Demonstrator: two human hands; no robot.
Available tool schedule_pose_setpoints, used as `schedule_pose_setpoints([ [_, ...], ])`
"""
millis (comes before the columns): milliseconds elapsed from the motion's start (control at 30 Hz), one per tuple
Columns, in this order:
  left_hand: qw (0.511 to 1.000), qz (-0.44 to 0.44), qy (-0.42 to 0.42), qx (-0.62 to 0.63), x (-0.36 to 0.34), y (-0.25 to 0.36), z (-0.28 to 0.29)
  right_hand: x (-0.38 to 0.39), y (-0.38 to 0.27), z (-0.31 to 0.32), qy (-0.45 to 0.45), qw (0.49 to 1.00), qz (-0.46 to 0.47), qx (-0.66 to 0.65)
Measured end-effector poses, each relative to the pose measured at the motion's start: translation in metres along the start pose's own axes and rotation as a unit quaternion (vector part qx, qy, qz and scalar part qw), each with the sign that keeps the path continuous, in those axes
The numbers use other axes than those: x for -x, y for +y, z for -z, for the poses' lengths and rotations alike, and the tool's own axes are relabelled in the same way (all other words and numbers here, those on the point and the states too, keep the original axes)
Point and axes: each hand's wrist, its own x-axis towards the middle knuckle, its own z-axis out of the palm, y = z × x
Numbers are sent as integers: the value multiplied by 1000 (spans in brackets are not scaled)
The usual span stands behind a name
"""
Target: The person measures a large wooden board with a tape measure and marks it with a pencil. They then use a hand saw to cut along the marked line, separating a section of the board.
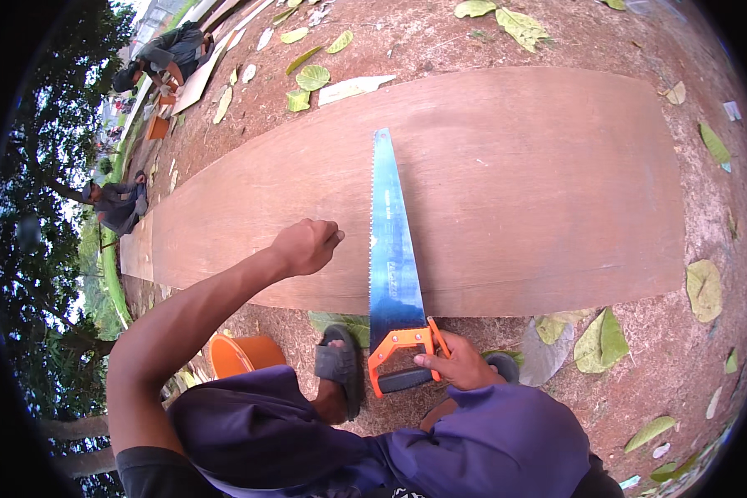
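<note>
brown plywood (pixel 548 191), shiny orange-handled saw (pixel 393 249)

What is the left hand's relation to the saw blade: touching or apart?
Apart: the head view shows brown board between the left hand and the saw blade.

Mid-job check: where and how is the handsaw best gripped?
Probably by the black grip, coming from the right: the handsaw has its orange handle toward the person, its blade pointing away and its teeth facing left. The right hand holds the handle's right side.
</note>
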Motion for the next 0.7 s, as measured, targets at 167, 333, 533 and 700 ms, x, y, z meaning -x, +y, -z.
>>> schedule_pose_setpoints([
  [167,933,62,-185,301,52,59,52,0,-27,23,119,955,208,177],
  [333,889,21,-211,406,91,86,56,4,-60,35,207,891,287,284],
  [533,797,-50,-258,544,111,103,68,-2,-100,49,286,824,388,298],
  [700,790,-125,-169,575,110,111,69,-21,-136,66,339,782,446,273],
])
